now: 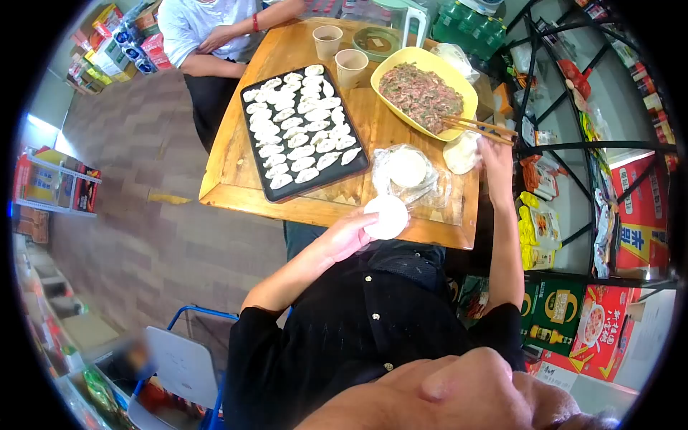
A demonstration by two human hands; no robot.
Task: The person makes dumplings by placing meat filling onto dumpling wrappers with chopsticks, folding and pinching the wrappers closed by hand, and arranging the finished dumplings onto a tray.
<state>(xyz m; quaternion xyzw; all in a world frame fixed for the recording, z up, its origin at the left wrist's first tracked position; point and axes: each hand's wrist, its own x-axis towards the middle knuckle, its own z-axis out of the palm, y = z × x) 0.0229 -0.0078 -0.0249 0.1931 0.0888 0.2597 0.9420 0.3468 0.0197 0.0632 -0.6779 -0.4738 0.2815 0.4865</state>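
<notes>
My left hand (350,235) is closed on a round white dumpling wrapper (387,217) at the near edge of the table. My right hand (494,156) grips a pair of wooden chopsticks (476,127), whose tips rest in the meat filling (419,94). That filling, pinkish with green bits, lies in a yellow bowl (464,89). Between my hands, a stack of wrappers (408,168) sits on clear plastic. Beside my right hand is a pale, roundish thing (462,153) that I cannot make out. A black tray (322,185) holds several rows of filled dumplings (294,122).
The wooden table (229,172) also carries two paper cups (327,43) and a lidded container (376,43). Across it sits another person (215,36), arms folded. Black metal shelves (595,147) with packaged goods stand close on the right. A blue-framed chair (183,365) is behind left.
</notes>
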